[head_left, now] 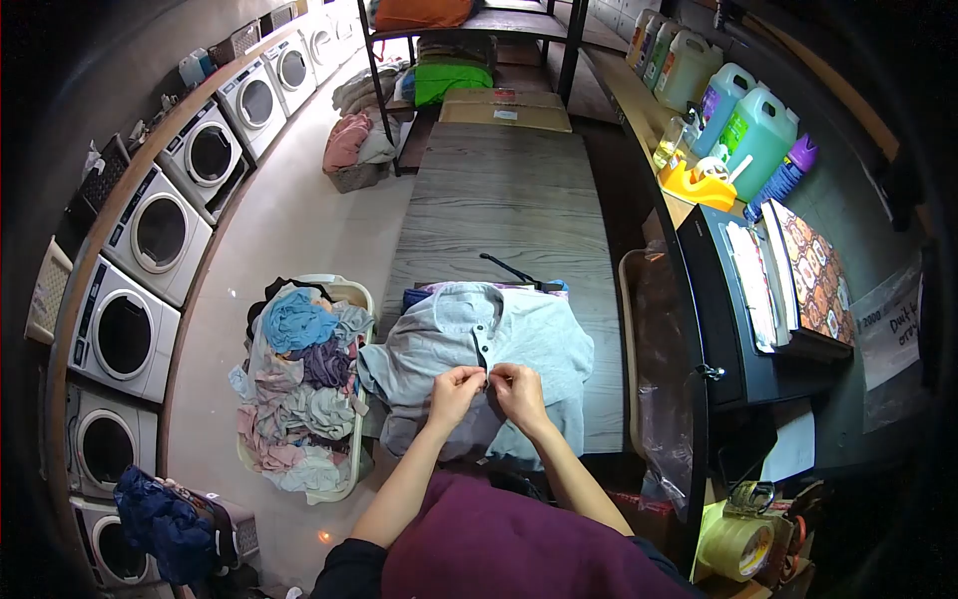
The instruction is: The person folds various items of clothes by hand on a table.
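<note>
Well to the left of the wood-grain table (499, 215), a row of front-loading machines (160, 232) lines the wall, with a dark blue garment (165, 524) near its closest end. Between the machines and the table, just beside the table's left edge, a pale basket (356, 444) is heaped with crumpled laundry (309, 384), a light blue piece on top.

On the near part of the table lies a grey shirt (544, 334), collar toward the far end and button placket facing up, its sleeves spread to both sides. The person's left hand (455, 394) pinches the placket between thumb and fingers; the right hand (520, 394) pinches it just beside, the fingertips of the two nearly meeting over the front. A dark strap (506, 268) reaches out past the collar, and folded fabric (416, 297) shows under the shirt. At the table's far end sits a flat cardboard box (506, 112).

To the right of the table, a shelf holds large jugs (758, 140) and a yellow tape dispenser (696, 185). Nearer, also right of the table, are a patterned binder (810, 270) and a roll of clear tape (743, 549).
</note>
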A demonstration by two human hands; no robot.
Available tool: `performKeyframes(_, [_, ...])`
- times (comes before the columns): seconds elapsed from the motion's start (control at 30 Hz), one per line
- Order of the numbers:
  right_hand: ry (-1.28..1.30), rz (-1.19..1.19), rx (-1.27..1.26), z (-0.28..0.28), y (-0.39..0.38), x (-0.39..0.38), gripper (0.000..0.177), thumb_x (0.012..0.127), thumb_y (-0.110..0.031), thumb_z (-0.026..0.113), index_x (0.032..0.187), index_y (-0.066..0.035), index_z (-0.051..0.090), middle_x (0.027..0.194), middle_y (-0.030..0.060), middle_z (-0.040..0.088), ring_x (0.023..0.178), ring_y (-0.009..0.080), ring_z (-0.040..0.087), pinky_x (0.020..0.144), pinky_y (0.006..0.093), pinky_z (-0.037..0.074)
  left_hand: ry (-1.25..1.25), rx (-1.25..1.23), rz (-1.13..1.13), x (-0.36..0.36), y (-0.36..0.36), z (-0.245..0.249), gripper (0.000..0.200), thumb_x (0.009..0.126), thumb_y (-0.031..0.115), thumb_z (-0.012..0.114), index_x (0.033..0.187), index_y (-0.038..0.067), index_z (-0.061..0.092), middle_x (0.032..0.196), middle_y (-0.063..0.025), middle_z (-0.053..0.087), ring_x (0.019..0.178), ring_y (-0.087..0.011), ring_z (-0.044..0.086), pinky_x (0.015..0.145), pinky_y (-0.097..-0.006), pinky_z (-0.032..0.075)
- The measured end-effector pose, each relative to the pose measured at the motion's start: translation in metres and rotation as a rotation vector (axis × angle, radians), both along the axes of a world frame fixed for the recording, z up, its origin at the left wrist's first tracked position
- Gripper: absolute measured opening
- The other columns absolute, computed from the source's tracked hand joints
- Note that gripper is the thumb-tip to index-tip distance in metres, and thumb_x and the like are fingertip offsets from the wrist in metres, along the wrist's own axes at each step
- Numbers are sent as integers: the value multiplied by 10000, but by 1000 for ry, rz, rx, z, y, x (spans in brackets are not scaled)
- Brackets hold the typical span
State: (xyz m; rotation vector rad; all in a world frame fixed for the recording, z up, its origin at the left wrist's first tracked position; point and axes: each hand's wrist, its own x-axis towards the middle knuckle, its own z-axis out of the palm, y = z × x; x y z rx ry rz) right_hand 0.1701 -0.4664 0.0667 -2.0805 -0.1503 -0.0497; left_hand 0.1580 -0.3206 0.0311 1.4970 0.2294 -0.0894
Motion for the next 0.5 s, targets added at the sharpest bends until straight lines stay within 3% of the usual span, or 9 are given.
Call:
performKeyframes(0.17, [31,16,-33,-3,4,1,117,777,-30,671,865,39,704,755,175,698,677,223,691,647,329,523,60,-51,-25,4,8,-14,192,871,102,703,952,-68,665,835,-75,695,724,-105,647,663,-226,516])
performKeyframes(0.3, [77,20,-53,6,5,1,104,781,-26,678,858,41,697,785,167,704,693,251,691,669,331,530,-1,50,-3,4,5,-21,216,876,43,672,1044,-32,560,814,-93,686,715,-109,641,632,-239,504])
performKeyframes(0.5, [-362,136,-171,-2,1,-6,152,805,-23,676,953,11,687,905,155,706,869,324,666,769,377,531,-87,-25,20,6,5,-11,359,865,-15,647,1135,29,415,809,-111,682,695,-103,631,583,-246,478])
